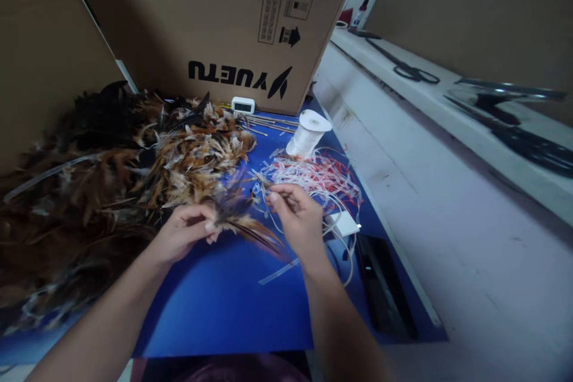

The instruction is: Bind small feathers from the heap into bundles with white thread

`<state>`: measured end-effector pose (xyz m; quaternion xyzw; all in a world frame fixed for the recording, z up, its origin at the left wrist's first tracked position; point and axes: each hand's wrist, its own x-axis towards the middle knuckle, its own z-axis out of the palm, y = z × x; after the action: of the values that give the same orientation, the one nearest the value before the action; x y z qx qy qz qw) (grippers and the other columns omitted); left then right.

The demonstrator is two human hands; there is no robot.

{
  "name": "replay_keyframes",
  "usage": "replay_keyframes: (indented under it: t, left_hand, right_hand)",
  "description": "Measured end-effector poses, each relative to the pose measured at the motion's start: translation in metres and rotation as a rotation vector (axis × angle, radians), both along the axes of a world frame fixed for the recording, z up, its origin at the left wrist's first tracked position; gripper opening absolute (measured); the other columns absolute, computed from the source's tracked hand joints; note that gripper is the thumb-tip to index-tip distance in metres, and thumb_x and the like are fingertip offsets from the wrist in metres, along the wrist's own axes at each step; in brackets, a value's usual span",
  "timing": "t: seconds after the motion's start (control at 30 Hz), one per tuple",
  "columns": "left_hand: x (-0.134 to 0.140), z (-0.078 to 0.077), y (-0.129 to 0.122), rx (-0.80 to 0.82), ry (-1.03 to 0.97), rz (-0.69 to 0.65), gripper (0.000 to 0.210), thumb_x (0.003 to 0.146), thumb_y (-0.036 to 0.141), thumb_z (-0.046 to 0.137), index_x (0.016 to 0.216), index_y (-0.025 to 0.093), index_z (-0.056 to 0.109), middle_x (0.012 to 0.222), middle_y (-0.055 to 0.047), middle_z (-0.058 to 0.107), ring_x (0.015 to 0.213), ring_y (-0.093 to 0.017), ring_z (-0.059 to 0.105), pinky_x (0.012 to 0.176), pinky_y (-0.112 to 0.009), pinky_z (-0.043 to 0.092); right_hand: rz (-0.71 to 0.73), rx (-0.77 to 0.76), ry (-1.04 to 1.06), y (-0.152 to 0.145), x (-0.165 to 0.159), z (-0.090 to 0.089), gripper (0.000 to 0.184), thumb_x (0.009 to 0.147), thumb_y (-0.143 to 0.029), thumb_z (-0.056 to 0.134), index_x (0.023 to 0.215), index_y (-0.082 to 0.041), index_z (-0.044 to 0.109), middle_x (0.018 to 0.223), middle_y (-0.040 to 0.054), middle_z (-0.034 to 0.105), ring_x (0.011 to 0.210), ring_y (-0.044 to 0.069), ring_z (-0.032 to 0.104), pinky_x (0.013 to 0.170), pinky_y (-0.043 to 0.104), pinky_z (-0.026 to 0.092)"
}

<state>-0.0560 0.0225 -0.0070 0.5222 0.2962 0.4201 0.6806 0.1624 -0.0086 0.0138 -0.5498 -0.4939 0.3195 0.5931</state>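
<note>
Between the thumb and fingers of my left hand (190, 230) is a small bunch of feathers (257, 231), brown, orange and dark, its tips fanned toward the right. My right hand (298, 215) is closed in a pinch just beyond those tips. A thin pale-brown bit shows by its fingertips, too small to name. A large heap of brown, black and cream feathers (197, 149) lies left of and behind my left hand. Red and white plastic strips (313, 176) lie in a tangle behind my right hand, with a white spool (307, 137) standing at their back.
The blue tabletop (224, 304) carries a clear strip (280, 271), a white block (344, 224) with cables, and a black device (387, 286). Thin sticks (268, 122) and a small digital display (243, 105) sit before a cardboard box (179, 18). Scissors (416, 73) rest on the right ledge.
</note>
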Motion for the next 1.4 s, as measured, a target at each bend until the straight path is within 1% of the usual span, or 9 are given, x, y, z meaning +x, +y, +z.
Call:
replay_keyframes:
  t: [0.27,0.47,0.6,0.7,0.8,0.87,0.97,1.1,1.4]
  left_hand:
    - [-0.017,0.023,0.009,0.158,-0.256,0.178,0.012,0.073,0.023,0.072,0.065,0.017,0.066,0.051,0.000,0.055,0.049,-0.011,0.049,0.050,-0.025,0.039]
    - [-0.025,0.031,0.016,0.223,-0.361,0.240,0.015,0.074,0.020,0.070,0.063,0.015,0.062,0.052,0.001,0.050,0.049,-0.009,0.047,0.047,-0.024,0.034]
    - [-0.028,0.034,0.017,0.212,-0.383,0.239,0.012,0.074,0.019,0.070,0.066,0.014,0.064,0.053,0.000,0.049,0.050,-0.009,0.047,0.046,-0.023,0.031]
    - [-0.029,0.035,0.019,0.216,-0.393,0.237,0.011,0.074,0.018,0.070,0.066,0.013,0.064,0.054,0.000,0.050,0.050,-0.009,0.047,0.047,-0.023,0.031]
    - [-0.030,0.034,0.020,0.213,-0.392,0.253,0.013,0.074,0.019,0.071,0.064,0.014,0.064,0.053,0.001,0.051,0.049,-0.009,0.046,0.047,-0.022,0.033]
    - [-0.030,0.033,0.021,0.221,-0.402,0.259,0.014,0.074,0.020,0.071,0.064,0.015,0.064,0.053,0.001,0.050,0.048,-0.009,0.046,0.046,-0.021,0.034]
    - [-0.030,0.032,0.022,0.230,-0.421,0.242,0.013,0.073,0.020,0.071,0.064,0.015,0.064,0.052,0.000,0.051,0.048,-0.009,0.047,0.045,-0.021,0.033]
    - [-0.030,0.032,0.021,0.221,-0.418,0.236,0.012,0.073,0.019,0.071,0.064,0.014,0.064,0.052,0.000,0.050,0.048,-0.009,0.047,0.045,-0.022,0.033]
    - [-0.030,0.033,0.022,0.164,-0.417,0.295,0.019,0.069,0.023,0.076,0.062,0.016,0.061,0.052,0.001,0.049,0.048,-0.009,0.044,0.046,-0.022,0.032]
  right_hand:
    - [0.295,-0.204,-0.745,-0.005,-0.009,-0.009,0.003,0.079,-0.020,0.069,0.077,-0.020,0.066,0.080,0.0032,0.066,0.076,0.017,0.061,0.072,0.030,0.045]
    - [0.416,-0.316,-1.034,-0.008,-0.020,-0.009,0.005,0.081,-0.019,0.067,0.076,-0.019,0.065,0.082,0.0064,0.068,0.085,0.021,0.063,0.077,0.031,0.044]
    - [0.421,-0.351,-1.119,-0.006,-0.019,-0.010,0.013,0.084,-0.013,0.057,0.076,-0.018,0.065,0.081,0.0076,0.069,0.083,0.021,0.065,0.076,0.030,0.044]
    - [0.343,-0.322,-1.156,-0.005,-0.019,-0.011,0.012,0.084,-0.013,0.055,0.081,-0.017,0.066,0.084,0.0093,0.069,0.084,0.023,0.064,0.077,0.032,0.045]
    - [0.195,-0.201,-1.166,-0.006,-0.025,-0.013,0.014,0.086,-0.013,0.053,0.092,-0.015,0.065,0.094,0.0116,0.067,0.089,0.024,0.060,0.082,0.035,0.045]
    - [0.165,-0.090,-1.145,-0.007,-0.033,-0.015,0.016,0.089,-0.013,0.051,0.096,-0.015,0.065,0.096,0.0109,0.065,0.091,0.024,0.058,0.084,0.035,0.045]
    - [0.300,0.049,-1.140,-0.008,-0.051,-0.019,0.016,0.092,-0.014,0.049,0.096,-0.017,0.065,0.093,0.0078,0.064,0.091,0.022,0.057,0.085,0.034,0.045]
    - [0.428,0.131,-1.255,-0.002,-0.078,-0.022,0.014,0.093,-0.016,0.049,0.092,-0.017,0.063,0.091,0.0072,0.063,0.088,0.022,0.056,0.079,0.035,0.046]
    - [0.456,0.058,-1.364,0.027,-0.116,-0.033,0.019,0.092,-0.010,0.044,0.093,-0.010,0.063,0.092,0.0149,0.065,0.086,0.026,0.062,0.067,0.036,0.049]
